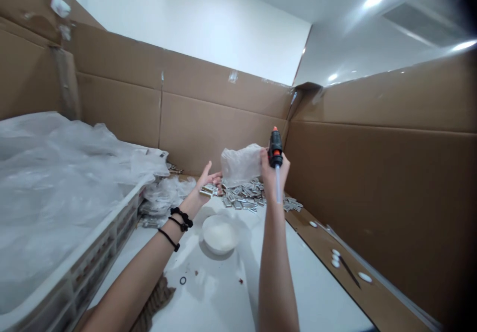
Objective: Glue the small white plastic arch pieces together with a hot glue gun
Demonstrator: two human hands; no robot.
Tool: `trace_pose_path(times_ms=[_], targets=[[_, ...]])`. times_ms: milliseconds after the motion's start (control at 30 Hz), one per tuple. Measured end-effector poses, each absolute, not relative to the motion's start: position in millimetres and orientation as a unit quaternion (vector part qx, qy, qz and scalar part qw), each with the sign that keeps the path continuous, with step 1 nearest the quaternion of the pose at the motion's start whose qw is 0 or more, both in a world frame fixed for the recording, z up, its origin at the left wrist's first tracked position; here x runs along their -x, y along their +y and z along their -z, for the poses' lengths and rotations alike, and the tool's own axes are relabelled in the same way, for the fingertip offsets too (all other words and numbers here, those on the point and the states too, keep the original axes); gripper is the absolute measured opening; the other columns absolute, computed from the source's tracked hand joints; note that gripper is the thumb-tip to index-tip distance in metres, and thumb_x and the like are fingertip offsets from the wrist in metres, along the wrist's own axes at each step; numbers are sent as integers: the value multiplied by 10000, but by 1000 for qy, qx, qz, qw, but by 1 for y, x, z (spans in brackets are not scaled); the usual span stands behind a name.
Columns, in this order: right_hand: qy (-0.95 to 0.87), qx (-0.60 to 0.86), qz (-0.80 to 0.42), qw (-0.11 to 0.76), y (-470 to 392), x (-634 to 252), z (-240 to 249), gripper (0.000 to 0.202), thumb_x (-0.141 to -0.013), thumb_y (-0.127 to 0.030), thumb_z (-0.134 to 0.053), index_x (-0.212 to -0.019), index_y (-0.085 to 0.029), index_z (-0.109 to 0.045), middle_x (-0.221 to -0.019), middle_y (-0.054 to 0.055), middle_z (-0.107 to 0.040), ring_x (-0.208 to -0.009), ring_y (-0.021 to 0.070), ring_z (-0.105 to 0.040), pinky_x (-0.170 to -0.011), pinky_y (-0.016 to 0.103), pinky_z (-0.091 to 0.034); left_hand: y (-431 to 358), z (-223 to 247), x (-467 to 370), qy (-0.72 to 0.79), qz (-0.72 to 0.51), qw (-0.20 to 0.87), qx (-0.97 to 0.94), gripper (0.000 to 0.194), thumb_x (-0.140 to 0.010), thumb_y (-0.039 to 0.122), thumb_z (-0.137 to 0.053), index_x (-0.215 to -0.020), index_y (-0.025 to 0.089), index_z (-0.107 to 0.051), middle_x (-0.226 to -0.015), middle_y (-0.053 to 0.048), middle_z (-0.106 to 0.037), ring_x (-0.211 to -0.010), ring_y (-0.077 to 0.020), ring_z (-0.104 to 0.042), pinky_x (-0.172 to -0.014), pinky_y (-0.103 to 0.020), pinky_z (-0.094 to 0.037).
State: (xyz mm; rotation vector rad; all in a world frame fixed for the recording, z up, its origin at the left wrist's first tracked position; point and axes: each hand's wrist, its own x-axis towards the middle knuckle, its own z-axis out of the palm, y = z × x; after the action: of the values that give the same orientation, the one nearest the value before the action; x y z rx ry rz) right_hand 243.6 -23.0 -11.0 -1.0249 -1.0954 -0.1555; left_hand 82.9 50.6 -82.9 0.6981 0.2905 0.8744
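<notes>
My right hand (275, 173) is wrapped round a black hot glue gun (276, 148) with orange parts, its nozzle up and a clear glue stick (278, 185) hanging from its back end. A crumpled clear plastic bag (241, 165) spans the gap between my hands; its right edge meets my right fingers. On my left palm lie a few small shiny metal pieces (207, 190), partly hidden by curled fingers. The thumb of my left hand (209, 180) points up, and its fingertips are by the bag's left edge. Behind and below the bag is a heap of similar metal pieces (244, 198).
A white bowl (219, 235) stands on the white table (208, 297). At left, a white plastic crate (108, 237) holds clear bags (67, 173), with more bagged pieces (164, 198) beside it. White ovals (335, 257) and a dark thin tool (349, 272) lie right. Cardboard walls (219, 128) enclose the table.
</notes>
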Motion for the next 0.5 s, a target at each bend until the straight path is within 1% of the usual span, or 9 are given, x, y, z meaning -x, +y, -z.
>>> trace_pose_path(times_ms=[33,133,167,267,300,367,500], targets=[[-493,478,67,724,-24,-248,12,387,-711,-499,-575,-798,-123,-610,-635,37,-567,-579,159,-512,-565,274,-416,49,79,-82,132,-422,810,-385,453,-820,558,-480,-821,117,-582,-407,70,-358,-330,-91,-408,-334,-207,-363],[-491,504,46,710,-23,-256,13,382,-664,-488,-622,-784,-125,-627,-603,30,-562,-537,158,-509,-528,280,-405,46,69,-76,155,-448,705,-527,492,-734,583,-593,-908,122,-590,-408,97,-344,-323,-72,-394,-325,-183,-327],[-492,505,33,708,-21,-257,13,382,-650,-487,-633,-776,-127,-630,-597,30,-562,-530,159,-509,-522,282,-408,45,66,-73,168,-439,675,-569,493,-698,575,-633,-897,125,-595,-410,97,-357,-328,-71,-398,-328,-185,-324],[-495,504,0,708,-19,-257,13,396,-602,-490,-666,-761,-128,-639,-580,28,-558,-524,165,-509,-514,290,-409,41,58,-62,209,-420,593,-654,438,-622,486,-730,-845,131,-605,-469,73,-471,-361,-61,-427,-365,-193,-344],[-496,506,-6,706,-18,-256,13,404,-594,-494,-671,-764,-128,-644,-581,29,-559,-528,166,-508,-511,291,-405,39,56,-59,215,-420,578,-665,419,-602,454,-749,-826,132,-603,-505,64,-508,-375,-56,-439,-382,-194,-350],[-492,508,-14,707,-18,-254,13,420,-598,-501,-669,-788,-127,-657,-606,33,-572,-544,167,-512,-514,290,-402,36,50,-52,215,-425,575,-665,400,-569,412,-767,-802,136,-595,-545,63,-533,-391,-46,-450,-409,-192,-355],[-459,506,-17,730,-20,-249,14,434,-616,-487,-671,-843,-117,-670,-666,42,-596,-585,168,-534,-524,279,-413,33,44,-42,209,-432,591,-648,368,-569,371,-762,-806,136,-608,-484,83,-483,-373,-44,-418,-401,-193,-338]])
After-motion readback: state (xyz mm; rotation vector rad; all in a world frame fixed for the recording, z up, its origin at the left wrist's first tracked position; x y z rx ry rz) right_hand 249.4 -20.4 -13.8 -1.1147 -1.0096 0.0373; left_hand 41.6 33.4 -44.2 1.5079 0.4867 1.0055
